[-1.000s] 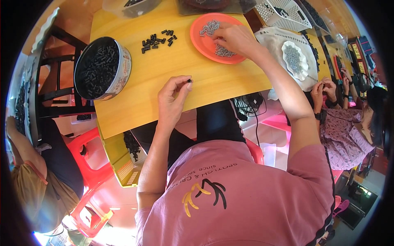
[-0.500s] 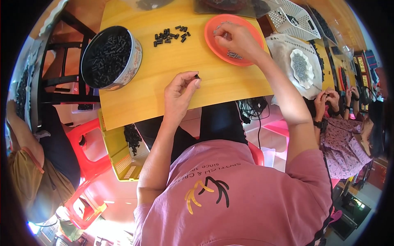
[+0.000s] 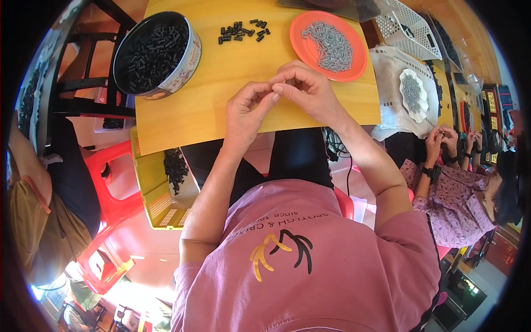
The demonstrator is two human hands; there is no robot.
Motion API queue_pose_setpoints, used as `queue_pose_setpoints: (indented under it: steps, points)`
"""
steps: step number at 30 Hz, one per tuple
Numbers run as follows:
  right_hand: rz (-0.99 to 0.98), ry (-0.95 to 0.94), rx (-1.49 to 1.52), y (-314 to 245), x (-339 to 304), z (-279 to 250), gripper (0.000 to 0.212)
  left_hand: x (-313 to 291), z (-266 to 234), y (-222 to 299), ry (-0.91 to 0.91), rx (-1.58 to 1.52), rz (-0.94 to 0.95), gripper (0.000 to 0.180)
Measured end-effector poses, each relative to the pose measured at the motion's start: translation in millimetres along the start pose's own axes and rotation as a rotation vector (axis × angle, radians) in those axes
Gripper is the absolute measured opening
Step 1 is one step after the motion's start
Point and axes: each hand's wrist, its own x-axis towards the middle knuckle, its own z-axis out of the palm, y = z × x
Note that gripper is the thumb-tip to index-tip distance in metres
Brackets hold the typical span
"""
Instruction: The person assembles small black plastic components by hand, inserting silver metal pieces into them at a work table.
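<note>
Above the near part of the yellow table (image 3: 182, 122), my left hand (image 3: 243, 113) and my right hand (image 3: 312, 94) meet at the fingertips, both closed in a pinch. The left fingers cover the small black cylindrical piece seen there earlier. Whatever the right fingertips pinch is too small and hidden to make out. Just beyond my right hand sits an orange plate (image 3: 359, 52) with a pile of small silver screw-like pieces (image 3: 331, 47). Loose black cylindrical pieces (image 3: 238, 32) lie on the table at the far middle.
At the left stands a round tin (image 3: 187, 69) full of black pieces. A yellow crate (image 3: 145, 191) is below the table edge. On the right are a white basket (image 3: 406, 36), a cloth (image 3: 387, 91) and a scalloped dish (image 3: 423, 102). Other people sit on both sides.
My right hand has come from the orange plate toward me and left, joining my left hand at the fingertips. The black piece in my left hand is now covered. The view has shifted slightly.
</note>
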Motion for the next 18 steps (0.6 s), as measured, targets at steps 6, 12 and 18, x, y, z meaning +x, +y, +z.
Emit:
queue_pose_setpoints:
  steps: [6,12,18]
  points:
    - [-0.02,0.044,-0.105,-3,-7,2,0.01,-3,-1,-2,0.032,0.004,0.017,0.012]
    - [-0.234,0.056,-0.448,-14,-6,0,0.012,-2,0,-3,0.047,0.156,0.114,0.013]
    - [-0.462,0.104,-0.711,-17,-2,9,0.02,-4,-1,21,0.078,0.443,0.121,0.017]
